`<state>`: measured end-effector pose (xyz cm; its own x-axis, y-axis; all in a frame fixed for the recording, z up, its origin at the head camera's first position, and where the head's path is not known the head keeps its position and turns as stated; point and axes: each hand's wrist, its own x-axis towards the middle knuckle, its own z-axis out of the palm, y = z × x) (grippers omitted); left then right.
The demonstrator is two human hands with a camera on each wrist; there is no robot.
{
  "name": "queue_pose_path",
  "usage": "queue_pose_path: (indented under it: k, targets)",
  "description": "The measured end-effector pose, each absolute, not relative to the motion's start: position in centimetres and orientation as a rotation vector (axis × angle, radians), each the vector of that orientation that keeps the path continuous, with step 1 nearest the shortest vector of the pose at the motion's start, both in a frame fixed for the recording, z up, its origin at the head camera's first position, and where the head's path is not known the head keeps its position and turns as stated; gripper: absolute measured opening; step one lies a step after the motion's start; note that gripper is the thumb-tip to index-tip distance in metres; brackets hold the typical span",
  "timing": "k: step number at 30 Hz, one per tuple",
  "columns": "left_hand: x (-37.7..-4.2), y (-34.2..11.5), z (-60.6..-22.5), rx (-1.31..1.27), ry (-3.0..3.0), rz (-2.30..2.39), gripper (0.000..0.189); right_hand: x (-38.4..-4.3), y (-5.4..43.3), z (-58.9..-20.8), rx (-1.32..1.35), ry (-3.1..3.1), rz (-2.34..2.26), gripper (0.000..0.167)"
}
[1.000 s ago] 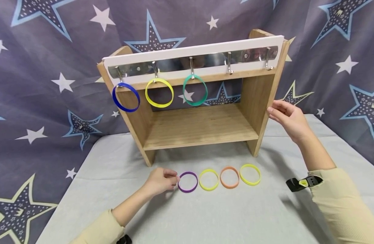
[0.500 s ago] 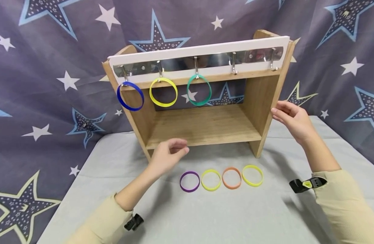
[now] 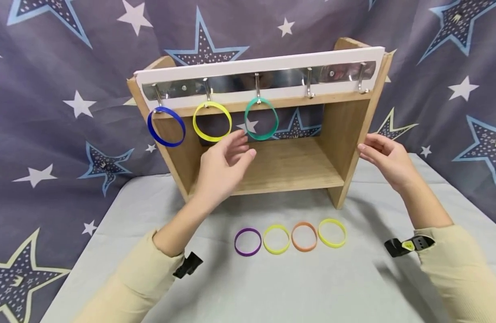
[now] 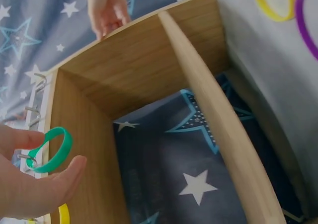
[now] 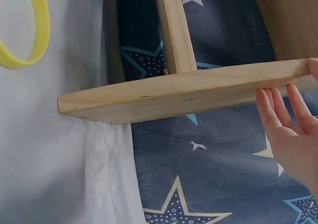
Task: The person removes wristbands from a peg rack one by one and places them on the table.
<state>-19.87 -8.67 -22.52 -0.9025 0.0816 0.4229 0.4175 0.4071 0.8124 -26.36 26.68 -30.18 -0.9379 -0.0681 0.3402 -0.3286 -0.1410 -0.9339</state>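
A turquoise-green wristband [image 3: 261, 137] hangs from the middle hook of a wooden rack [image 3: 296, 168]. My left hand [image 3: 219, 172] is raised in front of the rack, just left of and below this band, holding nothing. In the left wrist view, that hand's thumb and fingers [image 4: 70, 178] spread around the green wristband [image 4: 63, 152]; contact cannot be made out. My right hand [image 3: 389, 161] touches the rack's right side panel, fingers [image 5: 298, 107] straight against the outer face and thumb at the front edge. A blue wristband [image 3: 171, 144] and a yellow wristband [image 3: 195, 122] hang on the two left hooks.
Below the rack, a purple wristband [image 3: 248, 255], a yellow wristband [image 3: 276, 252], an orange wristband [image 3: 304, 249] and another yellow wristband [image 3: 332, 245] lie in a row on the grey cloth [image 3: 296, 287]. The metal hook strip [image 3: 280, 82] has two bare hooks at right.
My left hand has risen from beside the purple wristband on the cloth to the hanging green one, its fingers spreading. The right hand stays at the side panel.
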Motion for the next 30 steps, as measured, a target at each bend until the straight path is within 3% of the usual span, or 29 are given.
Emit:
queue_pose_path:
  k: [19, 30]
  targets:
    - [-21.2, -7.5, -21.9, -0.438, -2.05, -1.337, 0.024, -26.2, 26.6, -30.5, 0.466, -1.916, 2.214, 0.024]
    - [-21.6, -7.1, -21.6, -0.475, -1.964, -1.489, 0.02, -26.4, 26.7, -30.3, 0.466, -1.903, 2.225, 0.024]
